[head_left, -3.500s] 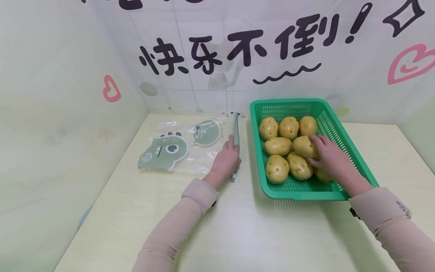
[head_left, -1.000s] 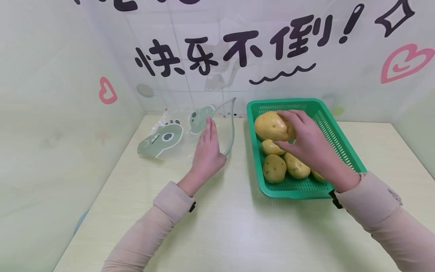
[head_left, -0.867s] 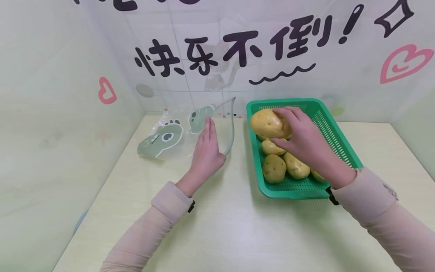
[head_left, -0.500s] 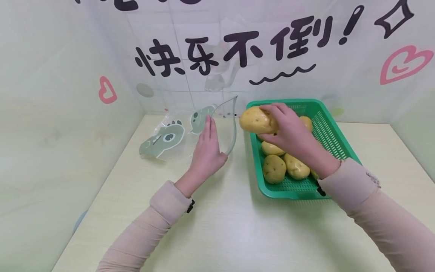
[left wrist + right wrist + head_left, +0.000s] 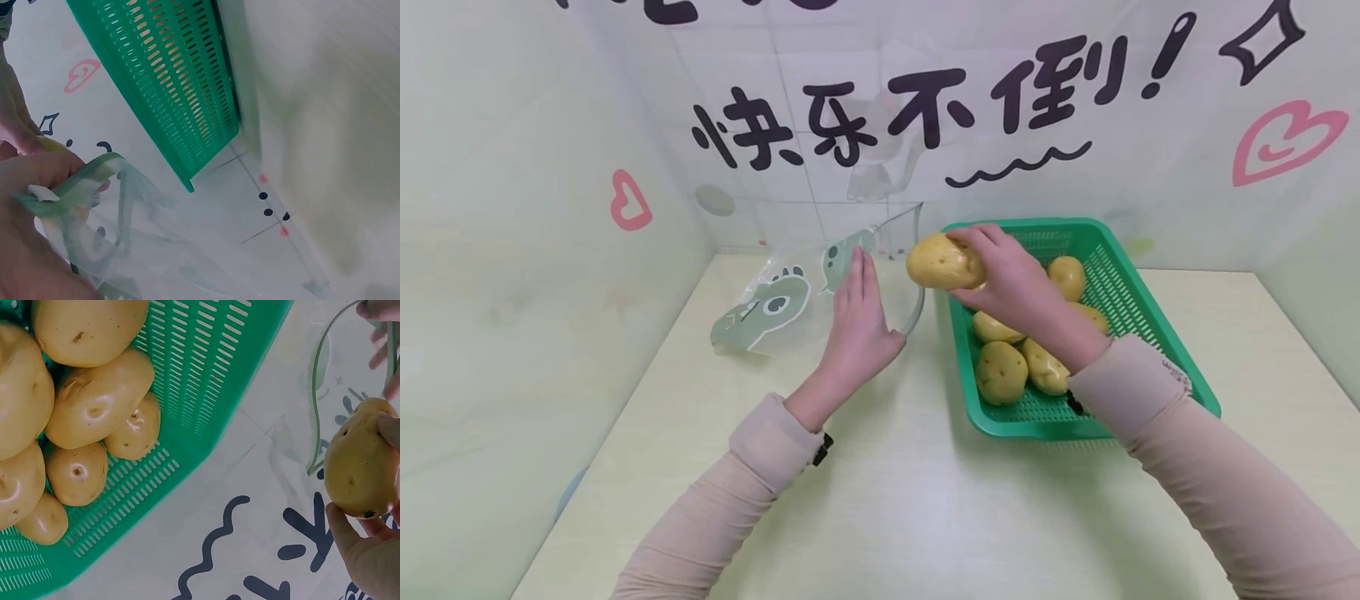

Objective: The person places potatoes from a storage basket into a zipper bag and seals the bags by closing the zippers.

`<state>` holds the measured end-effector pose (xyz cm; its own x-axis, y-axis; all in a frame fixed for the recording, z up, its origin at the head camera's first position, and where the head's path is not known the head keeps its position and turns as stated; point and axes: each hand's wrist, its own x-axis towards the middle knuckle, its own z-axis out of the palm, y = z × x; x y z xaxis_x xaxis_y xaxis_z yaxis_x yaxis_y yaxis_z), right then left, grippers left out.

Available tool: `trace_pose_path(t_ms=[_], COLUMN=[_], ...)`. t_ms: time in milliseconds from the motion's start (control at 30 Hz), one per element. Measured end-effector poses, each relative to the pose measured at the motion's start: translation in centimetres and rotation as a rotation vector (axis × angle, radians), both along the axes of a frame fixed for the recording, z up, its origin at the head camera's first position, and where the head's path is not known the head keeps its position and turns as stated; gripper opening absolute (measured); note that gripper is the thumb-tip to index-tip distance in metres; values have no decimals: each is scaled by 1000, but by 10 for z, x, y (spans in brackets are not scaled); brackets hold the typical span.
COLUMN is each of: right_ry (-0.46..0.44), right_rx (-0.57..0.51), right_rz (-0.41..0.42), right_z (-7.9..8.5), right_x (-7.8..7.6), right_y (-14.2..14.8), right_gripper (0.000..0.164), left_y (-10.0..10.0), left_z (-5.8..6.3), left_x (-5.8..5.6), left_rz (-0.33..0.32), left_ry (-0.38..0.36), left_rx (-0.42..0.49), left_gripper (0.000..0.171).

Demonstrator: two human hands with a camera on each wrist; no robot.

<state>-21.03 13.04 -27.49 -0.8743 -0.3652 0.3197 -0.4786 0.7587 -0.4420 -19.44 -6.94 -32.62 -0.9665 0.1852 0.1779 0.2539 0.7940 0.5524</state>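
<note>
A clear plastic zip bag (image 5: 767, 312) with a green cartoon print lies at the back left, its mouth spread apart toward the basket. My left hand (image 5: 859, 329) holds the mouth's near edge, fingers extended along it in the head view; the left wrist view has the green-edged rim (image 5: 94, 165) against the fingers. My right hand (image 5: 1011, 279) grips a yellow potato (image 5: 940, 262) by its right end, raised in front of the bag's mouth. Thumb and fingers go around this potato (image 5: 356, 469) in the right wrist view. Several more potatoes (image 5: 1002, 372) lie in a green basket (image 5: 1037, 431).
The basket's left wall stands just right of the bag's opening. A printed white sheet (image 5: 910, 175) covers the wall behind, and another panel (image 5: 527, 250) closes off the left side. Pale wood tabletop (image 5: 895, 500) extends in front of both arms.
My right hand has lifted the potato from the basket and carried it left to the bag's mouth. Earlier the bag lay flat; its mouth is now spread by my left hand.
</note>
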Motion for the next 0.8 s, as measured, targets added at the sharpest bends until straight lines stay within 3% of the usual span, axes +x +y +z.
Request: trace_pose_path(t_ms=[200, 467, 800], right_ry=[-5, -40, -61], right_rx=[-8, 18, 49], right_rz=[17, 24, 32], right_z=[-3, -6, -10], right_x=[-3, -7, -14], right_y=[-8, -17, -21], right_gripper=[65, 65, 65], left_y=[2, 5, 8], left_z=[2, 7, 14], left_x=[0, 2, 4], left_rz=[2, -15, -28], left_ry=[39, -8, 4], left_rx=[31, 91, 155], left_gripper=[105, 107, 104])
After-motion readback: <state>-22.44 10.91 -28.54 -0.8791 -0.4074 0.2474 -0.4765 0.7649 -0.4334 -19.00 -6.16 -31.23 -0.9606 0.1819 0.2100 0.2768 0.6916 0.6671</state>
